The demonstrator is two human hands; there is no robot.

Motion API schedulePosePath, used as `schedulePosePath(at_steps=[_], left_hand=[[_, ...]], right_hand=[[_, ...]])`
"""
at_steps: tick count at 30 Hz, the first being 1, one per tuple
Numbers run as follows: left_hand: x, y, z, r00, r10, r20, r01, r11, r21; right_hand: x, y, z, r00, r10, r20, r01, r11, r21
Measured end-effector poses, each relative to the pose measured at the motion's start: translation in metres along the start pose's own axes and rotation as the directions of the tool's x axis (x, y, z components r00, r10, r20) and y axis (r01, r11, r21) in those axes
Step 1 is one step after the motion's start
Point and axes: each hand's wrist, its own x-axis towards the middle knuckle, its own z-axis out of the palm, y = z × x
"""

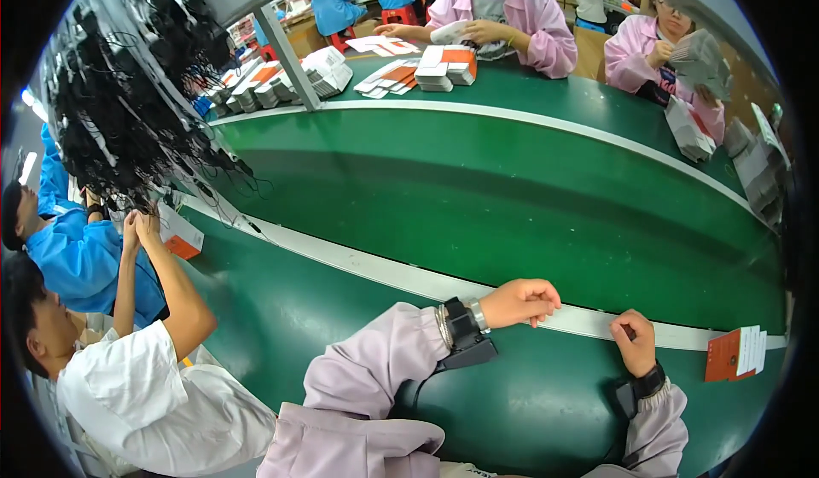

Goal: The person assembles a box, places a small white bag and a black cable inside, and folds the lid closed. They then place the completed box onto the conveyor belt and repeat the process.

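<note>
My left hand (522,300) rests as a loose fist on the white strip (384,269) that borders the green belt, fingers curled with nothing in them. My right hand (633,339) is also curled shut a short way to the right, at the same strip, and holds nothing I can see. Both wrists wear black bands over lilac sleeves. The nearest thing is an orange and white box (734,354) lying on the green bench to the right of my right hand, apart from it.
A wide green conveyor belt (478,188) runs across the middle. Across it, people in pink coats handle white and orange boxes (448,66) and paper stacks (689,132). At my left a person in white reaches up to hanging black cables (128,128).
</note>
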Motion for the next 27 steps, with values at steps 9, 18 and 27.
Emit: schedulePosePath(at_steps=[9, 18, 27], left_hand=[[-0.003, 0.008, -0.019, 0.997, -0.033, -0.076, 0.038, 0.997, 0.069], [-0.002, 0.008, -0.014, 0.996, -0.026, -0.082, 0.035, 0.993, 0.111], [-0.006, 0.006, -0.018, 0.997, -0.004, -0.082, 0.013, 0.994, 0.107]], right_hand=[[0.007, -0.013, 0.0, 0.939, -0.155, 0.307, 0.104, 0.979, 0.176], [0.006, -0.016, -0.001, 0.956, -0.121, 0.266, 0.091, 0.989, 0.12], [0.005, -0.014, 0.005, 0.963, -0.103, 0.249, 0.074, 0.989, 0.125]])
